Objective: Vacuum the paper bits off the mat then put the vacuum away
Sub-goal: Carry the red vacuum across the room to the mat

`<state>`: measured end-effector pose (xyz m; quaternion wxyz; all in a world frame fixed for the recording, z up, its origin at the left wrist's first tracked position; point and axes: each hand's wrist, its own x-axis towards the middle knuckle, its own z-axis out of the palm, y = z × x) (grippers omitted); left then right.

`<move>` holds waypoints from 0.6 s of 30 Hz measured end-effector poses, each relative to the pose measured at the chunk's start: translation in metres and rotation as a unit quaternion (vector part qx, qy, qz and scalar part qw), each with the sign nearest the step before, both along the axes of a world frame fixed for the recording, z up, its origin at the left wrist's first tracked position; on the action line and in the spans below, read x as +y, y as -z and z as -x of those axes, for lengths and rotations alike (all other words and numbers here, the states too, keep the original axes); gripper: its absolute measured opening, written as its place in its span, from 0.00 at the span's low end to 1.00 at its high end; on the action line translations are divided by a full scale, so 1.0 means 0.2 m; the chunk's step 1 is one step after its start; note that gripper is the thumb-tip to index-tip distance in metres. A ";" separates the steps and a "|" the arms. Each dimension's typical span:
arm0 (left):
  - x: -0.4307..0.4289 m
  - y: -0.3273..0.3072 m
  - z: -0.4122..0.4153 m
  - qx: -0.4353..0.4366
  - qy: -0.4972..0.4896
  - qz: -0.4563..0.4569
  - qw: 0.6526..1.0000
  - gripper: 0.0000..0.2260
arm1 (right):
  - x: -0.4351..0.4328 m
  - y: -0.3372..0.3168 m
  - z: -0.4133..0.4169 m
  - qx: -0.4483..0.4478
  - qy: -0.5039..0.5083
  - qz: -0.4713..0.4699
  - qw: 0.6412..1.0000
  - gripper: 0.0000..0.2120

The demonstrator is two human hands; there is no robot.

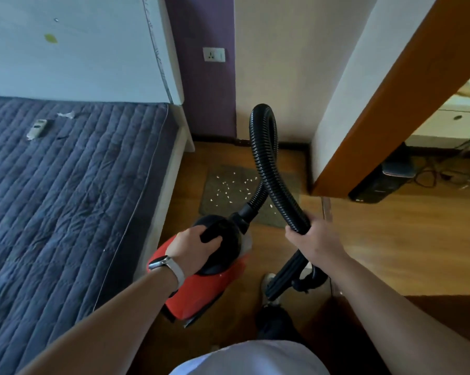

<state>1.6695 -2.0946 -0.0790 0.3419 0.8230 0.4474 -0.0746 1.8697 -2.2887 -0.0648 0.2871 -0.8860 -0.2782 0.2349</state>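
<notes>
A red and black canister vacuum (206,290) hangs above the wooden floor, and my left hand (193,247) grips its black top handle. Its ribbed black hose (263,147) loops upward and comes back down into my right hand (315,239), which grips the hose end above the black nozzle (288,274). Ahead on the floor lies a small grey mat (223,207), scattered with several white paper bits (228,192). The hose crosses in front of the mat's right part.
A bed with a blue quilted cover (66,198) fills the left side. A wall socket (213,54) sits on the purple wall ahead. An orange door frame (391,104) and white wall stand at right, with a black box and cables (385,182) beyond.
</notes>
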 end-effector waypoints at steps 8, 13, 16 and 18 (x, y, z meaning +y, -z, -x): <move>0.31 0.29 -0.37 0.059 -0.005 -0.006 0.998 0.15 | 0.31 0.31 -0.58 0.021 -0.082 0.110 0.990 0.15; 0.45 0.52 -0.42 0.215 0.215 -0.092 0.948 0.26 | 0.45 0.45 -0.70 0.009 -0.092 0.169 0.981 0.17; 0.51 0.58 -0.44 0.209 0.182 -0.045 0.960 0.23 | 0.47 0.50 -0.70 0.013 -0.107 0.210 0.972 0.13; 0.53 0.64 -0.44 0.181 0.133 -0.008 0.974 0.20 | 0.48 0.56 -0.69 0.012 -0.117 0.233 0.965 0.12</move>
